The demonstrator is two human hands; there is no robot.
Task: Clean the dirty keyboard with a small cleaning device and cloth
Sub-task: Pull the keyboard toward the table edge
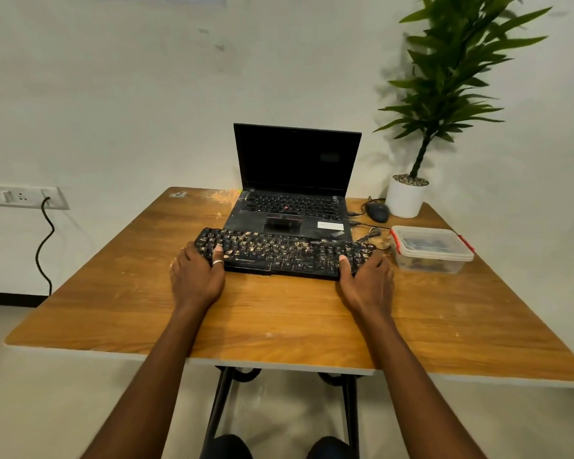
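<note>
**Keyboard held at both ends, no cleaning yet**

So the keyboard (284, 253) is a proper mess: black, crumbs scattered over most of the keys, thickest on the left and middle. It lies flat on the wooden table (279, 319), right in front of the open laptop (295, 193), its far edge touching or overlapping the laptop's front lip. The long axis runs left to right across the person's view, straight ahead of both arms.

The left hand (196, 276) is clamped on the left end, thumb on top of the keys and fingers wrapped round the side. The right hand (367, 279) does the same on the right end. The hands are well apart, one per end, so neither is nearer; it's an even two-handed grip.

My guess is the keyboard is about to be pulled toward the near edge, away from the laptop, or tipped to shake stuff off. I can't spot a cloth or cleaning device anywhere. Maybe they're in the lidded plastic box (431, 250) just beside the right end, but its contents are too blurry to tell.
</note>
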